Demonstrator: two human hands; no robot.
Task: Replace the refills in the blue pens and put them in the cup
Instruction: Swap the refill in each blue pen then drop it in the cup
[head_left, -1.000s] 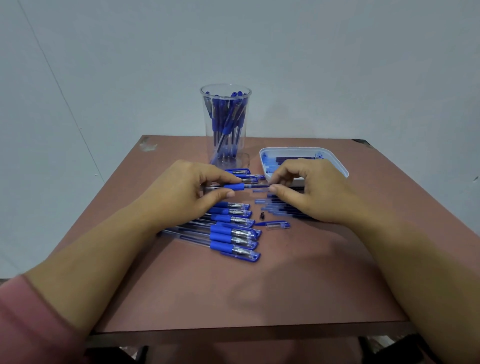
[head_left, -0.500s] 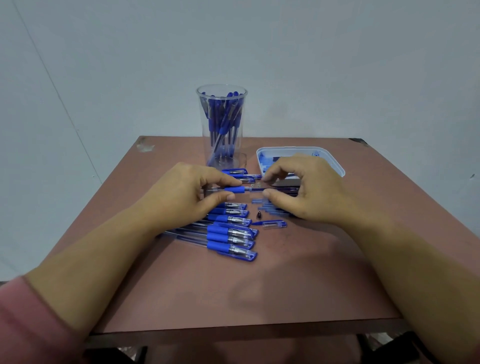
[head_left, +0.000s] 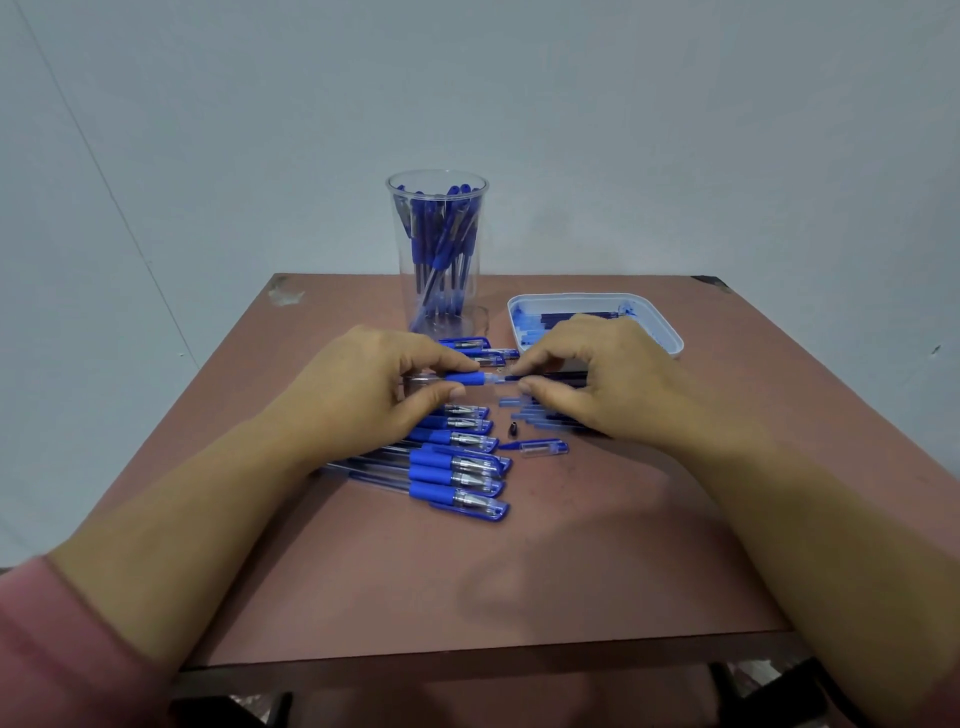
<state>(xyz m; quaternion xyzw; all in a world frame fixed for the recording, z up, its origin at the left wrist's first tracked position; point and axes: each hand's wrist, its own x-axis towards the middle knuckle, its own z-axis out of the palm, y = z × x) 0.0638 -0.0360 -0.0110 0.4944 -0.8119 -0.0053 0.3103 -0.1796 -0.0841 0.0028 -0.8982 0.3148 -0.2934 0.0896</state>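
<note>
My left hand (head_left: 358, 395) grips a blue pen barrel (head_left: 467, 378) by its blue grip, holding it level above the table. My right hand (head_left: 602, 379) pinches a dark refill (head_left: 558, 376) whose left end sits at the barrel's open mouth. Below them lies a row of several capped blue pens (head_left: 452, 473). A loose clear cap (head_left: 543, 448) and a small black tip piece (head_left: 513, 429) lie to their right. The tall clear cup (head_left: 437, 249) at the back holds several blue pens.
A white tray (head_left: 670, 332) with refills stands at the back right, partly behind my right hand. More loose refills (head_left: 530, 415) lie under that hand. The brown table (head_left: 519, 571) stands in front of a pale wall.
The right hand has slid left along the refill toward the barrel, so less of the refill shows between my hands. The left hand keeps its grip.
</note>
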